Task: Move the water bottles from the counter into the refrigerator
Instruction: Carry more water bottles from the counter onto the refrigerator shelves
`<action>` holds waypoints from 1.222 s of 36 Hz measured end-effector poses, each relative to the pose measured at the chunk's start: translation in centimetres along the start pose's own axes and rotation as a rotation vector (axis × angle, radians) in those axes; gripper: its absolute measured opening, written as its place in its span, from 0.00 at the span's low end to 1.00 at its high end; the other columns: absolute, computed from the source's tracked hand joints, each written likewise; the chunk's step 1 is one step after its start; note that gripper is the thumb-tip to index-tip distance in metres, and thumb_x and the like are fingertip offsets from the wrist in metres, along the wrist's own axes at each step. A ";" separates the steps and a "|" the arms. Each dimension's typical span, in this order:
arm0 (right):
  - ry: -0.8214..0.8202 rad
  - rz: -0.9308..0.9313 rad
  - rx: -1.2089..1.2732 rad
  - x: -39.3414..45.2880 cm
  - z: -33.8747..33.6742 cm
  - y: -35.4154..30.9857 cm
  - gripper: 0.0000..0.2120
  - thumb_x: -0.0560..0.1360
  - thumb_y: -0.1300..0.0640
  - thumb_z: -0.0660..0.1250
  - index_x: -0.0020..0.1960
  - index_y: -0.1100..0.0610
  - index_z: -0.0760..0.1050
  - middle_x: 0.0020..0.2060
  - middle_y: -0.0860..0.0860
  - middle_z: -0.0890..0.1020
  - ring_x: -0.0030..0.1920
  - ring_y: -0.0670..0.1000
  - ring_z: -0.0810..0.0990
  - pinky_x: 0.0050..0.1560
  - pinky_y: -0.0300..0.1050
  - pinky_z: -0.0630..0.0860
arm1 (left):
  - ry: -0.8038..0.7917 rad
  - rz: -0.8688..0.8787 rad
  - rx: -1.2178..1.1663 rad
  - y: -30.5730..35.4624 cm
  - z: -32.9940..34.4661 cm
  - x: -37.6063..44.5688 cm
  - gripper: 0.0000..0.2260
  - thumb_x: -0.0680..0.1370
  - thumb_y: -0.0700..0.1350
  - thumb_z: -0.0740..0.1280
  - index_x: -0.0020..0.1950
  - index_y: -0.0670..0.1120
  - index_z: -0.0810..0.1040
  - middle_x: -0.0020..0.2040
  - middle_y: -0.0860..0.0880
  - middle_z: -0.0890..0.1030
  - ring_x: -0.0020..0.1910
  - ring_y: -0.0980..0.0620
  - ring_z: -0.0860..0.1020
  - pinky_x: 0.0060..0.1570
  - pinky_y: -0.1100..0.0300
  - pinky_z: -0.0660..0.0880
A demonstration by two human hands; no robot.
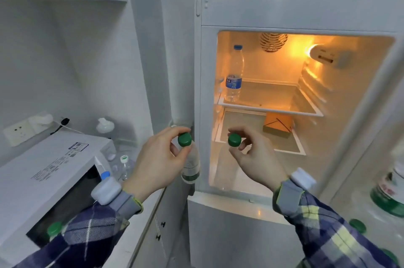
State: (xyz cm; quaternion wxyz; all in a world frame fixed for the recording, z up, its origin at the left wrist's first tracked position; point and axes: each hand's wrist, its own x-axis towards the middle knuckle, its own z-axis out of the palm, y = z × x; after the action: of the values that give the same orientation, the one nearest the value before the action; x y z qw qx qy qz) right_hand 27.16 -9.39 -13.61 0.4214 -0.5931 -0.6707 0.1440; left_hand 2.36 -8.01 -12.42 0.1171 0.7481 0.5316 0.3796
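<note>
My left hand (156, 158) grips the green cap of a clear water bottle (191, 165) that hangs upright just left of the refrigerator frame. My right hand (251, 156) holds a second clear bottle (225, 171) by its green cap, in front of the open refrigerator (203, 92), low in the lit compartment. A blue-capped, blue-labelled bottle (234, 73) stands on the left of the upper glass shelf (273, 110). More bottles (124, 166) stand on the counter beside the microwave.
A white microwave (50, 171) fills the counter at left, with a wall socket (19, 132) behind it. An orange box (278, 129) lies on the lower shelf. The open door at right carries green-labelled bottles (391, 189). White cabinet doors (157, 230) lie below the counter.
</note>
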 end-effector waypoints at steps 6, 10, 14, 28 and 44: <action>0.204 0.030 0.032 3.1 -1.9 0.7 0.21 0.74 0.56 0.73 0.64 0.43 0.75 0.51 0.39 0.81 0.47 0.43 0.78 0.50 0.43 0.75 | -0.039 0.055 -0.015 0.0 1.4 4.1 0.16 0.78 0.51 0.71 0.66 0.60 0.78 0.50 0.59 0.81 0.40 0.58 0.79 0.46 0.57 0.79; 0.325 0.043 0.032 6.3 -3.0 1.0 0.21 0.74 0.54 0.73 0.65 0.43 0.74 0.52 0.42 0.83 0.53 0.46 0.78 0.55 0.48 0.76 | -0.064 0.109 -0.038 0.0 2.4 7.6 0.16 0.79 0.50 0.70 0.66 0.59 0.78 0.50 0.58 0.81 0.41 0.56 0.80 0.43 0.67 0.73; 0.412 0.045 0.048 8.9 -3.9 0.9 0.21 0.74 0.52 0.73 0.64 0.42 0.74 0.54 0.41 0.83 0.58 0.45 0.79 0.57 0.53 0.78 | -0.097 0.135 -0.078 0.3 2.8 9.7 0.17 0.79 0.50 0.70 0.68 0.59 0.77 0.51 0.59 0.81 0.40 0.56 0.80 0.44 0.61 0.78; 0.701 -0.053 0.054 18.2 -5.2 0.1 0.18 0.75 0.57 0.71 0.64 0.52 0.76 0.56 0.43 0.82 0.55 0.43 0.80 0.58 0.42 0.78 | -0.149 0.238 -0.192 -1.1 4.7 16.7 0.18 0.78 0.52 0.71 0.68 0.58 0.78 0.51 0.59 0.81 0.38 0.55 0.80 0.44 0.54 0.81; 0.750 -0.059 -0.006 29.0 -4.9 5.0 0.17 0.75 0.60 0.70 0.63 0.55 0.75 0.50 0.45 0.82 0.51 0.47 0.81 0.55 0.44 0.77 | -0.135 0.316 -0.166 -1.1 4.9 21.0 0.14 0.77 0.54 0.73 0.62 0.59 0.81 0.47 0.61 0.81 0.41 0.58 0.78 0.43 0.62 0.75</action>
State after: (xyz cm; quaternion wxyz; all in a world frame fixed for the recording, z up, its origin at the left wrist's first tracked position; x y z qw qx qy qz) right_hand 35.82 16.99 -2.72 0.6400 -0.5864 -0.4869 -0.0971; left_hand 8.02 12.11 -7.07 0.1529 0.8339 0.3650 0.3848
